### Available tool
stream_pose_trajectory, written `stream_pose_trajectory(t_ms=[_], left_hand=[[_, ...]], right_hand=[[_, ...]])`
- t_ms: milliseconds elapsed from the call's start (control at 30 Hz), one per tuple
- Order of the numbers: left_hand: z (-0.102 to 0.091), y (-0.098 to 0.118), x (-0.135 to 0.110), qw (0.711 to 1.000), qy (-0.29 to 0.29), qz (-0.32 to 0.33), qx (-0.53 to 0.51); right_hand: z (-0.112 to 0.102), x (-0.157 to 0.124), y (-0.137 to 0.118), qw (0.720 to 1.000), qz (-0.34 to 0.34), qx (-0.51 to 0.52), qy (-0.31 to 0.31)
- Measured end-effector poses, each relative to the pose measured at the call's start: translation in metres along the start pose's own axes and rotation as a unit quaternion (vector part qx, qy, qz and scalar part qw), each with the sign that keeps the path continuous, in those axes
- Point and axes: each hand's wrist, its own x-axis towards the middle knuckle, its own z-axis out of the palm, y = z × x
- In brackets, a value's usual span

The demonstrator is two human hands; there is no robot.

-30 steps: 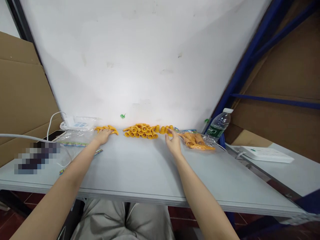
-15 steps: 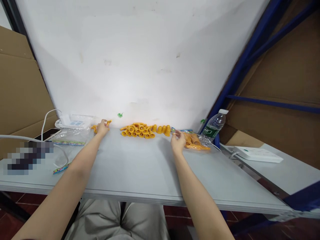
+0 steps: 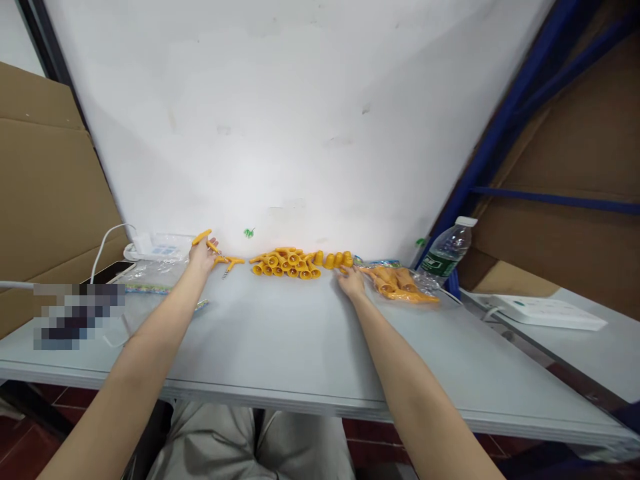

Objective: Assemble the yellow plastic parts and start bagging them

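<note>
Near the back wall on the left, my left hand [image 3: 201, 255] is closed on a yellow T-handled corkscrew [image 3: 203, 237], its metal spiral pointing right. Just beyond the fingers, another yellow T-handled corkscrew [image 3: 236, 261] lies on the table. A stacked pile of yellow bell-shaped pieces [image 3: 287, 263] sits in the middle. To its right stands a row of several small yellow caps [image 3: 331, 260]. My right hand [image 3: 353, 283] rests at the row's front, fingers bent round a small yellow piece, mostly hidden. Beside it lies a clear bag of yellow pieces [image 3: 400, 283].
A water bottle [image 3: 449, 250] stands at the back right, by the blue rack post [image 3: 463, 177]. On the left are clear plastic bags [image 3: 155, 275], a phone [image 3: 113, 271] and a white cable [image 3: 100, 247]. A white power strip [image 3: 545, 312] lies far right.
My left hand has raised a corkscrew, and another now shows on the table beside it. My right hand has moved left from the bag to the caps. The view has shifted slightly.
</note>
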Motion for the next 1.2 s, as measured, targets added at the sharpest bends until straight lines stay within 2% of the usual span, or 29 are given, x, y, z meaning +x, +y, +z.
stream_pose_trajectory(t_ms=[133, 267, 367, 467, 600, 700, 833, 900, 1033, 1100, 1200], left_hand=[[-0.007, -0.007, -0.013, 1.0, -0.014, -0.022, -0.012], [-0.012, -0.016, -0.027, 1.0, -0.021, -0.011, 0.01], [-0.013, -0.022, -0.038, 1.0, 0.004, -0.006, 0.022], [-0.013, -0.03, -0.047, 1.0, 0.002, 0.001, 0.009], [-0.013, -0.043, -0.057, 1.0, -0.023, 0.012, 0.0], [-0.015, -0.052, -0.062, 0.999, -0.045, 0.014, -0.014], [-0.02, -0.06, -0.066, 0.999, -0.034, -0.005, -0.019], [-0.021, -0.061, -0.069, 0.999, -0.041, -0.009, -0.02], [-0.023, -0.061, -0.075, 0.998, -0.063, -0.009, -0.017], [-0.023, -0.061, -0.077, 0.998, -0.067, -0.011, -0.013], [-0.023, -0.061, -0.078, 0.997, -0.072, -0.01, -0.005]], right_hand=[[0.0, 0.006, -0.007, 0.991, 0.039, -0.107, -0.067], [-0.001, 0.006, -0.01, 0.989, 0.053, -0.118, -0.07], [-0.001, -0.001, -0.014, 0.996, 0.057, -0.062, -0.003], [-0.002, -0.01, -0.025, 0.992, 0.052, 0.039, 0.11], [0.0, -0.017, -0.055, 0.954, -0.006, 0.198, 0.224], [0.004, -0.025, -0.082, 0.931, -0.059, 0.272, 0.238], [0.013, -0.05, -0.107, 0.918, -0.098, 0.348, 0.162], [0.016, -0.064, -0.112, 0.916, -0.102, 0.378, 0.094], [0.015, -0.084, -0.112, 0.906, -0.113, 0.4, -0.08], [0.013, -0.088, -0.112, 0.891, -0.123, 0.408, -0.155], [0.011, -0.091, -0.114, 0.863, -0.146, 0.427, -0.228]])
